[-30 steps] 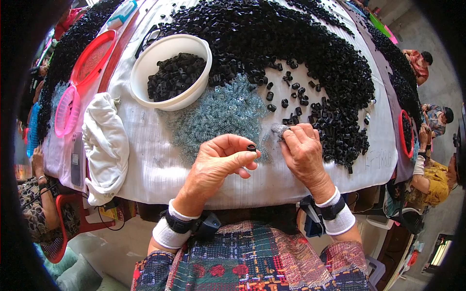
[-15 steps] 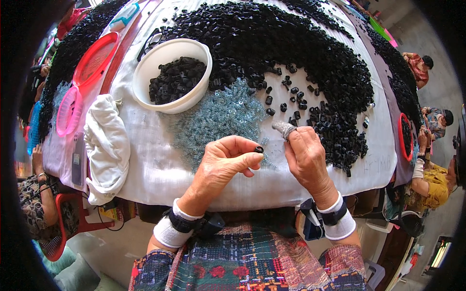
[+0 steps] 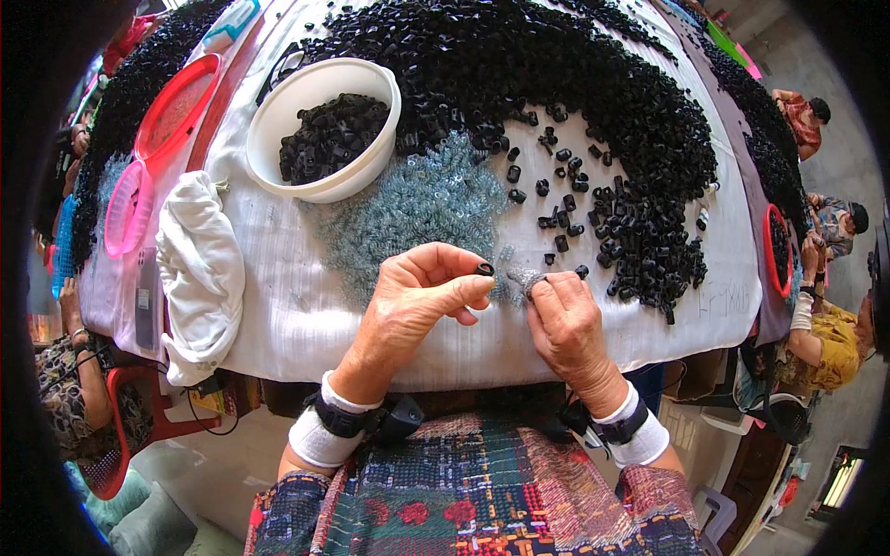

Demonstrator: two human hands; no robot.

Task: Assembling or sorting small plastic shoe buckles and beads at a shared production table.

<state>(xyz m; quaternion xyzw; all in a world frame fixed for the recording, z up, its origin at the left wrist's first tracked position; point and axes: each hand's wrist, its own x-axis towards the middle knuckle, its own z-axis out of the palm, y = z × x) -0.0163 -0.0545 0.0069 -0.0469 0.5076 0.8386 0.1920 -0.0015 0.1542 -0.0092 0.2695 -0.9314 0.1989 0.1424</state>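
Note:
Between the thumb and index finger of my left hand (image 3: pixel 417 292) is a small black plastic piece (image 3: pixel 485 270), ring-shaped at its upper end. My right hand (image 3: pixel 570 320), a grey wrap (image 3: pixel 525 279) round one fingertip, is closed just to the right of it. Its fingertips are at the right edge of a heap of small clear bluish coil springs (image 3: pixel 408 218); what they pinch, if anything, is hidden. Loose black pieces (image 3: pixel 561 222) lie beyond the right hand, beside a large dark mound of the same pieces (image 3: pixel 593 93).
A white bowl (image 3: pixel 261 162) partly filled with black pieces stands behind the springs. On the left lie a bundled white cloth (image 3: pixel 199 278), a pink basket (image 3: pixel 111 227) and a red-rimmed sieve (image 3: pixel 148 148). Other people sit at both sides, one hand (image 3: pixel 69 301) at the left edge.
My right hand has come down and left, closer to the left hand, its fingers drawn in. The left hand has shifted slightly left, still holding the black plastic piece.

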